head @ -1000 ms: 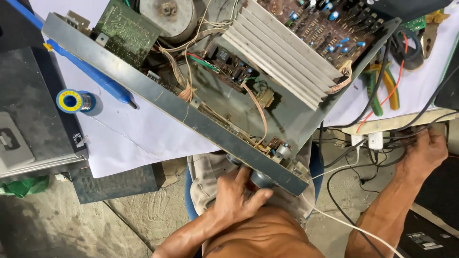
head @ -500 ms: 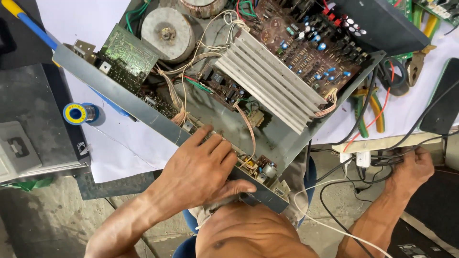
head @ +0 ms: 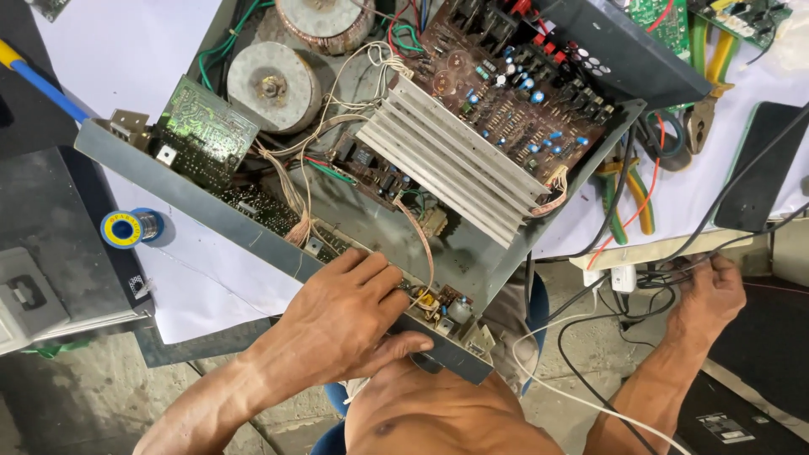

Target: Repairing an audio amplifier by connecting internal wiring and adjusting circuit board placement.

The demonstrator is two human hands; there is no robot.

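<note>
— What is the left hand [head: 341, 316] doing?

— It lies over the near front edge of the open amplifier chassis [head: 253, 240]. The fingers [head: 371, 274] are spread flat across the top of the metal rim and the thumb is tucked under the front panel, so the grip is closed on that edge of the chassis.

— What sits right by that grip?

— Just past the fingertips is a small circuit board with a yellow part [head: 434, 299], and a flat ribbon cable [head: 419, 236] curves up from there. Further beyond the grip lies the ribbed grey heat sink [head: 451, 164], with the brown main board [head: 514, 93] behind it. Up and to the left of the grip are a green board [head: 202, 126] and two round transformers [head: 270, 84].

— And the right hand [head: 708, 295]?

— Well apart from the chassis, off its right corner and below the counter [head: 699, 190] edge. Its grip is curled around a bundle of black cables [head: 666, 274] near a white plug block [head: 615, 278]; the fingers themselves are mostly hidden, so how tightly they close I cannot tell.

— Anything else about?

— A blue and yellow solder spool [head: 126, 227] lies far left of the left grip, on white paper. Yellow and green handled pliers [head: 628, 198] lie above the right grip.
</note>
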